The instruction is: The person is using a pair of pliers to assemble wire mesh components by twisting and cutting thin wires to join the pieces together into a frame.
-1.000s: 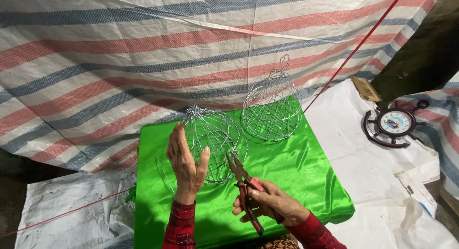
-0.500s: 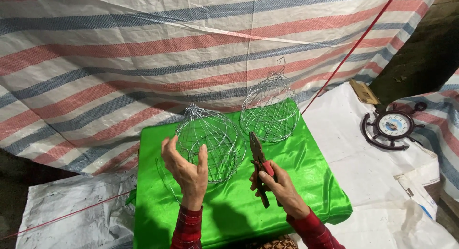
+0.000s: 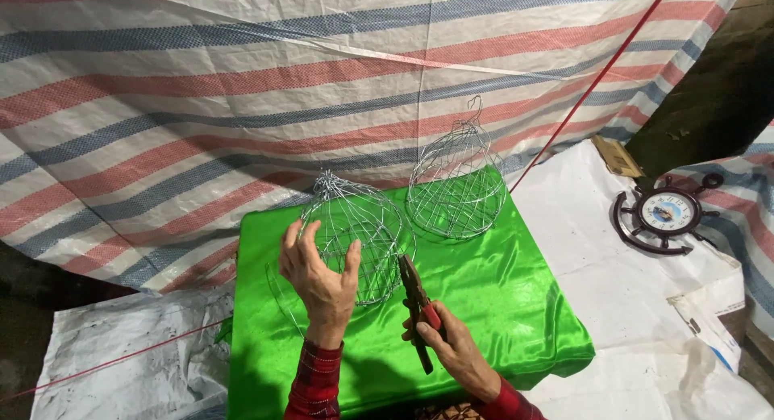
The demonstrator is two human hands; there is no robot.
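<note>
wire cage (image 3: pixel 355 234) | rounded, upright | pliers (image 3: pixel 419 307) | red-handled, raised

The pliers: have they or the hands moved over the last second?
The right hand swung the pliers from a slant to nearly upright, tips up beside the near wire cage. The left hand shifted a little along that cage, still holding it. The far wire cage, green cloth and wheel-shaped clock stayed put.
</note>
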